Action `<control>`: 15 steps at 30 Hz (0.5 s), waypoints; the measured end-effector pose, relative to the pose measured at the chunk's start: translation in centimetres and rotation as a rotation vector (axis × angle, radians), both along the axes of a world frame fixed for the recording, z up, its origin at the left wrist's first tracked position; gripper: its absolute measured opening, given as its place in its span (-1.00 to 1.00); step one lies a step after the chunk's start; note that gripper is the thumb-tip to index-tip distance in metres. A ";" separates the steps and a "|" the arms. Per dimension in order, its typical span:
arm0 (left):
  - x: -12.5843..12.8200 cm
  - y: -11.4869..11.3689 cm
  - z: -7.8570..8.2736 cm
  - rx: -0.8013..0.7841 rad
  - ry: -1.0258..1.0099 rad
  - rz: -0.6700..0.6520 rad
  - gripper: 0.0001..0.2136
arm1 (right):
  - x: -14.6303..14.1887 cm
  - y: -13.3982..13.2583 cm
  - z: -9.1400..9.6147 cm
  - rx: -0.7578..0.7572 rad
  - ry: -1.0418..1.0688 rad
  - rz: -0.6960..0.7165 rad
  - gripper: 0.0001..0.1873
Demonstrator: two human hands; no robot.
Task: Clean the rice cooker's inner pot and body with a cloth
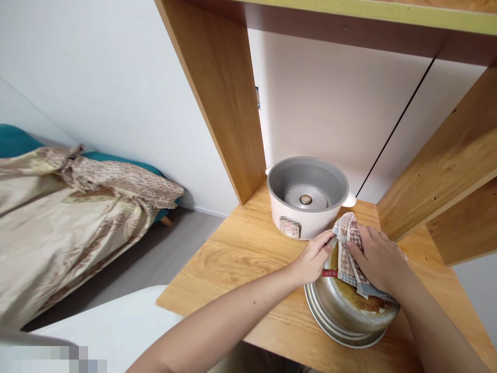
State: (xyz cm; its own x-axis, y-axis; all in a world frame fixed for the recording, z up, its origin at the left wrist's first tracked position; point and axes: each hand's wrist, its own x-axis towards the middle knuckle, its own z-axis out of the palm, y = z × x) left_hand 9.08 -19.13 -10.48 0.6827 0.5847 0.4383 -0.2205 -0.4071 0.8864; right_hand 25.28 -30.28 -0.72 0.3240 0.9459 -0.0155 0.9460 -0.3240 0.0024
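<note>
A metal inner pot [339, 305] lies bottom up on the wooden desk, its base stained brown. My left hand [315, 254] is closed on the pot's far left side, fingertips close to the cloth. Under my right hand [378, 256] a checked brown-and-white cloth [347, 248] with a red tag is bunched against the base; my fingers press it there and hide part of it. Just behind the pot stands a pale pink rice cooker body [274, 207], lidless, with its grey inside and round centre sensor showing.
The wooden desk [217, 264] has upright side panels [221, 93] and a shelf [349, 31] overhead. A black cable [399, 116] runs down the back wall. At left are a cloth-covered couch [77, 217] and a white chair-like surface [116, 316].
</note>
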 end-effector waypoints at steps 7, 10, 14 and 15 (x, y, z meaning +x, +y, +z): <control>-0.3 0.4 0.2 0.056 0.061 0.021 -0.58 | -0.1 0.1 0.2 -0.005 -0.002 -0.021 -0.47; -0.2 0.4 2.2 0.104 0.133 -0.009 -0.63 | -0.3 0.1 0.2 -0.003 -0.030 -0.021 -0.46; 0.8 -0.1 4.2 0.070 0.213 -0.010 -0.71 | -0.3 0.2 0.1 -0.005 -0.046 -0.021 -0.48; 1.2 -0.2 4.4 0.043 0.220 0.002 -0.72 | -0.2 0.2 0.1 -0.005 -0.042 -0.020 -0.49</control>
State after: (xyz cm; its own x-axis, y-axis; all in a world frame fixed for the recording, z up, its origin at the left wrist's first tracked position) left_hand 10.23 -19.33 -6.09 0.7636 0.5701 0.3031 -0.0226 -0.4456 0.8950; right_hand 25.06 -30.09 -0.66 0.3432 0.9392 -0.0065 0.9384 -0.3427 0.0438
